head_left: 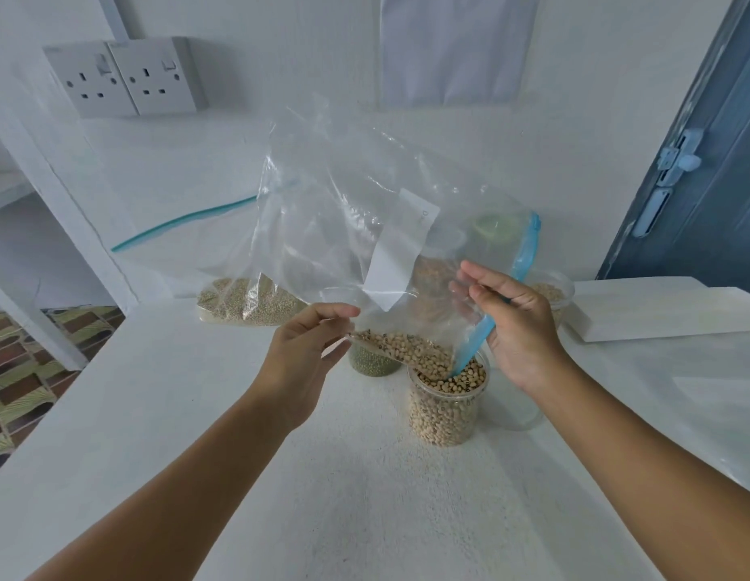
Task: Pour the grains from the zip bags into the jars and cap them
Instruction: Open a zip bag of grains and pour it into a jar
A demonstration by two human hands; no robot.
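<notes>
Landmark jar: clear round plastic jar (446,406) standing on the white table (352,496), filled almost to its rim with pale black-eyed beans.
Left hand: left hand (300,350), left of the jar and above it, pinches the lower edge of the clear zip bag with a blue zip strip (365,228) between thumb and fingers.
Right hand: right hand (511,325), just above the jar's right side, fingers curled round the bag's blue strip.
Bag: tilted, mouth corner dipping into the jar; a last heap of beans lies in its low fold, just above the jar's rim.
Behind left: small jar of green grains (373,362), partly hidden by the bag.
Farther left: flat bag of fine pale grains (249,306).
Behind right: a third jar (551,293), probably beige grains.
Far wall: white double socket (126,77).
</notes>
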